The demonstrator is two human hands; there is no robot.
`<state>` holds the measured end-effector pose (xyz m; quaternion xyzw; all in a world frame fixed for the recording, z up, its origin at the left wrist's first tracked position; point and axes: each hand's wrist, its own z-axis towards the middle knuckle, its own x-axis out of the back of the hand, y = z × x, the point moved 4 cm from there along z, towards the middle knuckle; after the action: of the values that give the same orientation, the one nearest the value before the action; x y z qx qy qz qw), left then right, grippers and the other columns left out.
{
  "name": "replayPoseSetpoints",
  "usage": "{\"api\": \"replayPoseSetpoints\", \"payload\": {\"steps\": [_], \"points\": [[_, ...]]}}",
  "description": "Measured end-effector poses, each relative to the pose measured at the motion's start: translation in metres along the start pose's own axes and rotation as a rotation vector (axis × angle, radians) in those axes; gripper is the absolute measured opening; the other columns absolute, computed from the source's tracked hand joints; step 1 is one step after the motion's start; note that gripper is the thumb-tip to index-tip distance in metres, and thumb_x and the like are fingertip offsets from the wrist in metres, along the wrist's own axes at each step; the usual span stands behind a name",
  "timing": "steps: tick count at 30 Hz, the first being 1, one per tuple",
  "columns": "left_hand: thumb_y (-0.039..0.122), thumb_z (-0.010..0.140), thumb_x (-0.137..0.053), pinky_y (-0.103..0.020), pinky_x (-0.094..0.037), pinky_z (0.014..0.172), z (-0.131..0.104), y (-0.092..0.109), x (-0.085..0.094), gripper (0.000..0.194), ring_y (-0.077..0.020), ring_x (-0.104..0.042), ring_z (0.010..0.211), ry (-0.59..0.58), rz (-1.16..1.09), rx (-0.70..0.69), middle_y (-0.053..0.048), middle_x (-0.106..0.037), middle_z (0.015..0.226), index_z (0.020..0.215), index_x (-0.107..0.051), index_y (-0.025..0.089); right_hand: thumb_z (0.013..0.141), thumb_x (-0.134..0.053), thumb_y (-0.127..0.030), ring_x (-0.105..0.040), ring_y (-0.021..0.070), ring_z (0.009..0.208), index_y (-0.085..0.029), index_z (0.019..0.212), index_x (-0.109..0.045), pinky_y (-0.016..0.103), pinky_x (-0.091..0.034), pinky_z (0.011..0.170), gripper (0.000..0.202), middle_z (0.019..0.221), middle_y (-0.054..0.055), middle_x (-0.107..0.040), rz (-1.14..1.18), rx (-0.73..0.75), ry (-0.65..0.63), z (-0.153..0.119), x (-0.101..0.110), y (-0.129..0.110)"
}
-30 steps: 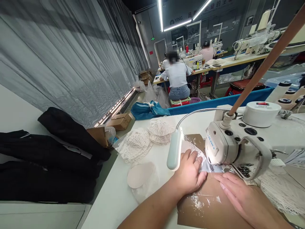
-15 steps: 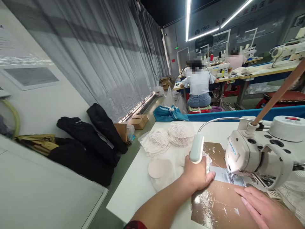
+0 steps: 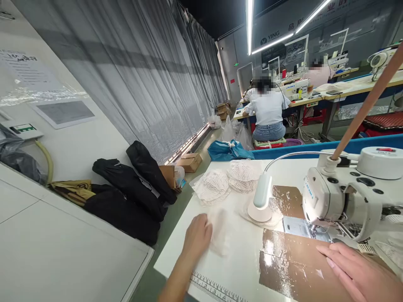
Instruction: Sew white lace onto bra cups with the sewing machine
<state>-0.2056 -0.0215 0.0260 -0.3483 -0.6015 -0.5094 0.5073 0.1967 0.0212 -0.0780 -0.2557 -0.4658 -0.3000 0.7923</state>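
My left hand [image 3: 198, 235] is over the left part of the white table, fingers curled and closed on the edge of a thin, sheer pale fabric piece [image 3: 219, 233], which is smeared by motion. My right hand [image 3: 355, 268] lies flat, fingers stretched out, on a brown, shiny tape-covered sheet [image 3: 292, 264] in front of the sewing machine [image 3: 324, 197]. Between the hands, a smooth beige rounded piece [image 3: 260, 213] rests on white lace pieces [image 3: 277, 216] under the lamp head [image 3: 262, 191]. The metal needle plate [image 3: 297, 226] is bare.
Two piles of white lace pieces [image 3: 214, 184] lie at the table's far left. A measuring scale [image 3: 217, 289] runs along the near edge. A brown pole [image 3: 368, 105] rises by the machine. Beyond, a blue bag [image 3: 229, 151] and a seated person [image 3: 267, 109] are visible.
My left hand has moved left from beside the lamp to the sheer fabric and closed on it. The lace and beige piece under the lamp are now uncovered. My right hand stays flat.
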Motion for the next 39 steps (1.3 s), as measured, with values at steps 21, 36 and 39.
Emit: {"api": "replayPoseSetpoints", "payload": {"steps": [21, 36, 39], "points": [[0.011, 0.073, -0.053, -0.019, -0.035, 0.057, 0.017, 0.205, -0.089, 0.019, -0.0098, -0.043, 0.062, -0.492, -0.685, -0.483, 0.004, -0.047, 0.067, 0.066, -0.036, 0.019, 0.096, -0.044, -0.028, -0.055, 0.0128, 0.058, -0.020, 0.065, -0.051, 0.027, -0.034, 0.053, 0.033, 0.063, -0.002, -0.057, 0.181, -0.054, -0.180, 0.027, 0.055, -0.047], [0.014, 0.084, -0.047, -0.035, -0.049, 0.082, -0.005, 0.222, -0.061, 0.017, -0.0226, -0.058, 0.091, -0.175, -0.376, -0.890, -0.009, -0.062, 0.098, 0.097, -0.057, 0.018, 0.093, -0.037, -0.019, -0.069, 0.0206, 0.076, -0.021, 0.101, -0.066, 0.032, -0.054, 0.062, 0.030, 0.094, 0.009, -0.072, 0.021, -0.157, -0.029, 0.025, 0.046, -0.033], [0.023, 0.086, -0.050, -0.040, -0.051, 0.089, -0.024, 0.222, -0.064, 0.029, -0.0269, -0.060, 0.100, -0.183, -0.229, -1.051, -0.014, -0.064, 0.110, 0.112, -0.057, 0.013, 0.092, -0.037, -0.018, -0.069, 0.0200, 0.073, -0.020, 0.106, -0.066, 0.032, -0.055, 0.061, 0.032, 0.093, 0.008, -0.073, -0.002, -0.161, -0.024, 0.025, 0.046, -0.034]]}}
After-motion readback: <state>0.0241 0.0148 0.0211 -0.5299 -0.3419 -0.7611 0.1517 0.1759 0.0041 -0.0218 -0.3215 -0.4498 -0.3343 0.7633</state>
